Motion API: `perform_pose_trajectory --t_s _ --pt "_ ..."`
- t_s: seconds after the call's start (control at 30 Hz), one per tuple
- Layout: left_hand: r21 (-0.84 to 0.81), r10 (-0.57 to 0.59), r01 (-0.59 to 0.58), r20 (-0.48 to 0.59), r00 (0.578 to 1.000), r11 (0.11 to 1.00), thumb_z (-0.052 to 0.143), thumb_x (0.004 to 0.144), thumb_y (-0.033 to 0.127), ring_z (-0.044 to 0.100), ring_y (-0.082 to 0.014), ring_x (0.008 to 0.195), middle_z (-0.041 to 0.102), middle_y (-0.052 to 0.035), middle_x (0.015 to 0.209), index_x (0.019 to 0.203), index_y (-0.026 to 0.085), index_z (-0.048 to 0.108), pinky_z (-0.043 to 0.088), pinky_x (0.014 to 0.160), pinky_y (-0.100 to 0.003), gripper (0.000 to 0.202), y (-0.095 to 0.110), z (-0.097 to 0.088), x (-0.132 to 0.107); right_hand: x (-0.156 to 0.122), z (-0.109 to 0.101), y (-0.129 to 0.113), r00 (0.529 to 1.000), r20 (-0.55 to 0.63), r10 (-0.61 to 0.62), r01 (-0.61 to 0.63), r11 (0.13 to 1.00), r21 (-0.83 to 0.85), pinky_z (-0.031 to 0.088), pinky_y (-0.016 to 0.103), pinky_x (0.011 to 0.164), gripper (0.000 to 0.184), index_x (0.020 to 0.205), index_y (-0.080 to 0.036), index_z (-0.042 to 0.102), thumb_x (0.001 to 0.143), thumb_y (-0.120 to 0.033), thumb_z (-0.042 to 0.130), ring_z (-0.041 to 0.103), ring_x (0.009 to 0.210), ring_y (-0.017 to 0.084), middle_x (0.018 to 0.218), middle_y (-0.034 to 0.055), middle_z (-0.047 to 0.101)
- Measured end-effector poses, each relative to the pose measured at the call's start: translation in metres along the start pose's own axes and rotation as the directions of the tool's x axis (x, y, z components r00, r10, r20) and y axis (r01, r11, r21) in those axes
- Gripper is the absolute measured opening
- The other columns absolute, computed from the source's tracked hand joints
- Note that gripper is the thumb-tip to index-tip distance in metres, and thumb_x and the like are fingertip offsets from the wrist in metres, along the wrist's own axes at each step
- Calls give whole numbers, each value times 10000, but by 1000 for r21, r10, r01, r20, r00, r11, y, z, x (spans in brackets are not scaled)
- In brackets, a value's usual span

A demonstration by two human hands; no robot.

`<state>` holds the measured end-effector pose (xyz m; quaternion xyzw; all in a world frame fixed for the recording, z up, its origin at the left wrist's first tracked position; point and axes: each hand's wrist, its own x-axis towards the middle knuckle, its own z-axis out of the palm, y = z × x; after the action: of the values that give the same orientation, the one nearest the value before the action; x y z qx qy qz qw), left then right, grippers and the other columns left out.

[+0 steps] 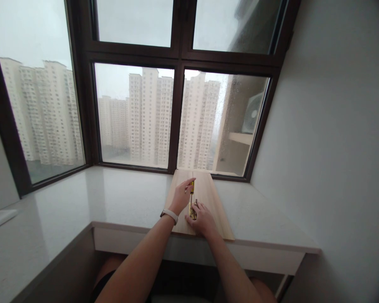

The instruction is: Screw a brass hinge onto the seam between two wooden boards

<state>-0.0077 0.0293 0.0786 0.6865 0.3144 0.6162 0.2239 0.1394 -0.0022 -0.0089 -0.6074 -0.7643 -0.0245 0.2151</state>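
Note:
My left hand [180, 197], with a watch on its wrist, is closed around the yellow and black handle of a screwdriver [192, 187]. The shaft points down toward a gold-coloured metal fitting [192, 213], perhaps a hinge or a latch. Fingers of my right hand [204, 219] press around this fitting and hold it on the wooden boards [219, 214]. Whether the screwdriver tip sits in a screw is too small to tell. A dark seam runs lengthwise between the boards, which lie flat under both hands.
The boards rest on a white windowsill counter [120, 198], reaching from its front edge to the brown window frame [176, 126]. A white flat object [0, 219] lies at the far left. A grey wall [322, 139] stands on the right. My legs are under the counter.

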Motion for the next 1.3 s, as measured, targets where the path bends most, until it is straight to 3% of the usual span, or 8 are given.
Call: perform_pose_trajectory --t_s 0.13,0.3,0.53,0.9,1.1,1.3 --pt "23 -3 3 12 1000 1000 504 958 193 663 -160 954 718 -60 1125 1297 229 648 530 923 -333 370 -3 0 1 0 0 1 1000 1 1 -1 1000 -2 234 419 1184 748 1447 -206 545 855 -662 522 366 1433 313 1556 130 432" --pt "-19 -12 12 17 1000 1000 516 943 183 668 -151 884 720 -52 1010 1256 218 660 551 847 -305 347 -3 2 1 1 0 1 1000 -3 -5 5 1000 1 237 425 1183 734 1433 -211 561 850 -657 529 374 1424 315 1540 127 454" --pt "-32 -34 34 5 999 999 577 900 160 669 -157 894 714 -63 1003 1219 214 679 569 776 -279 339 -1 6 2 0 -1 -1 1000 7 7 -7 1000 1 231 427 1186 750 1443 -199 552 853 -661 522 369 1428 320 1545 135 444" --pt "28 0 0 -16 1000 1000 518 938 170 657 -153 877 712 -54 989 1237 211 662 540 841 -301 335 3 -1 1 0 -1 0 1000 -15 -6 6 1000 -6 234 413 1184 738 1443 -208 551 855 -654 524 378 1422 310 1539 132 453" --pt "14 -13 13 -9 1000 1000 606 891 170 645 -146 849 679 -49 985 1267 245 645 559 746 -269 385 4 0 1 0 1 1 1000 -13 -16 16 1000 -6 232 420 1186 747 1445 -199 547 854 -655 523 374 1426 312 1537 139 455" --pt "25 22 -22 -3 1000 999 571 913 182 652 -160 915 685 -73 1071 1214 228 683 575 801 -292 324 3 1 2 0 2 2 1000 -8 1 -1 1000 -2 234 428 1186 730 1437 -215 557 847 -645 538 367 1433 319 1555 124 433"
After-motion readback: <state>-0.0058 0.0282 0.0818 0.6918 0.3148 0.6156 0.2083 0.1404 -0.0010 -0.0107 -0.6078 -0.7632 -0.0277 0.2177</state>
